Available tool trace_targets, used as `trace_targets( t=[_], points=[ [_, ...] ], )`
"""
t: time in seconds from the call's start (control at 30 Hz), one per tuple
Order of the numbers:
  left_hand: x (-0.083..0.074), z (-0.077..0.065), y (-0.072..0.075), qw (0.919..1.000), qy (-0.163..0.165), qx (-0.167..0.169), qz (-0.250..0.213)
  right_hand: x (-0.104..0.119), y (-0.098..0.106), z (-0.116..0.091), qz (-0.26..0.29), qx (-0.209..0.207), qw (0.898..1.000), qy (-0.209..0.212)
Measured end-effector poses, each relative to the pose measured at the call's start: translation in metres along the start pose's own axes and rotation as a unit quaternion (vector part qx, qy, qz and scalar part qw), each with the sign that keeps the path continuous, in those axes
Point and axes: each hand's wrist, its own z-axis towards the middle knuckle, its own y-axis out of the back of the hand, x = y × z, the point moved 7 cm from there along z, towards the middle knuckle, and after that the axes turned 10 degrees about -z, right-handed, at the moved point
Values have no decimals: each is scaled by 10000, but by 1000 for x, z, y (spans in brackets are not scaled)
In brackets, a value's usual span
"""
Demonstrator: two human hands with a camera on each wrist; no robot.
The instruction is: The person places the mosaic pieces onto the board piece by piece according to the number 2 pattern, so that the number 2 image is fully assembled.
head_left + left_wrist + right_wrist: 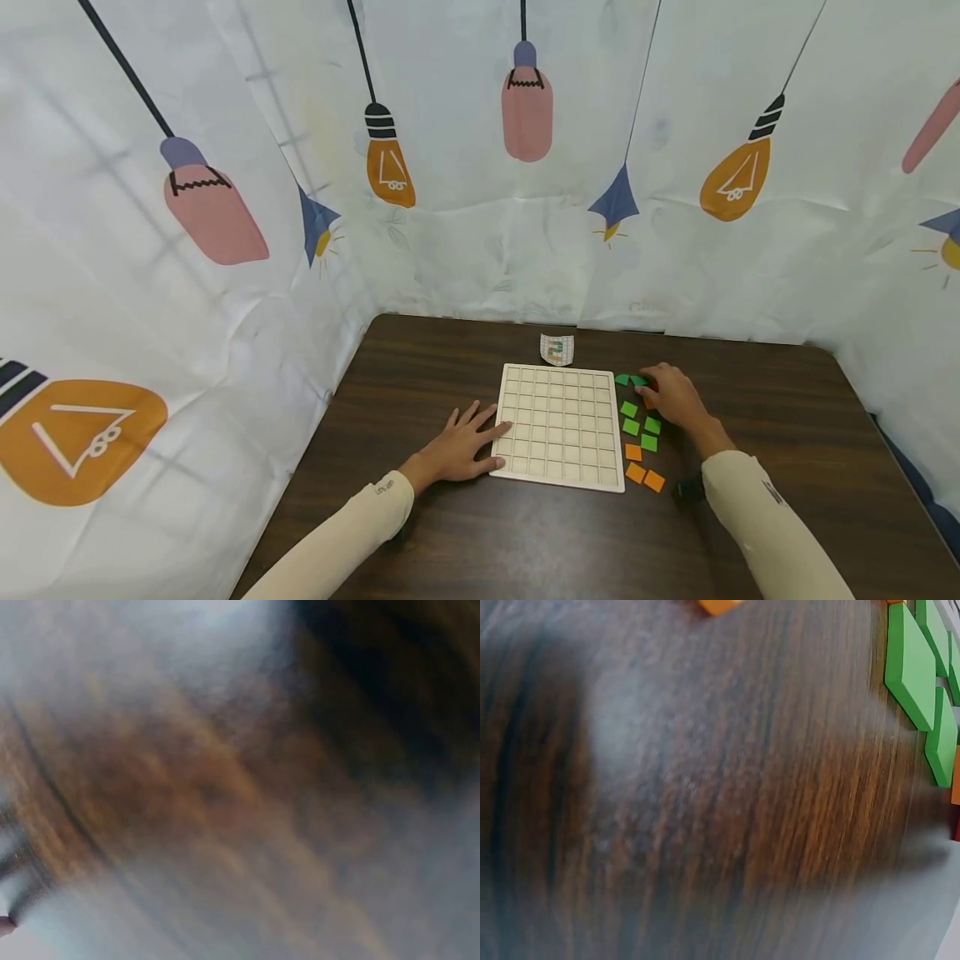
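Observation:
In the head view, my left hand [457, 446] lies with fingers spread at the left edge of a pale square grid board [558, 427], fingertips on its rim. My right hand [675, 396] reaches over small coloured tiles past the board's upper right corner. Its thumb and fingers are bent down around a dark red tile [654, 385], mostly hidden under them; whether they pinch it I cannot tell. Green curved pieces [622, 379] lie just left of those fingers. Green square tiles [911, 671] show at the right wrist view's right edge.
Several green tiles [631, 427] and orange tiles [654, 481] lie loose along the board's right side. A small printed pattern card [557, 350] lies behind the board. The dark wooden table [517, 542] ends at a white curtain [480, 267] printed with lamps. The left wrist view is blurred.

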Motion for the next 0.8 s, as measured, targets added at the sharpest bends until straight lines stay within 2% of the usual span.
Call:
trace_targets(
  t=[0.43, 0.8],
  points=[
    [1, 1, -2, 10000, 24, 20, 74, -1, -3, 1, -250, -366, 9989, 154],
    [4, 3, -3, 9999, -9, -49, 90, 3, -2, 2, -64, -429, 9990, 55]
  ],
)
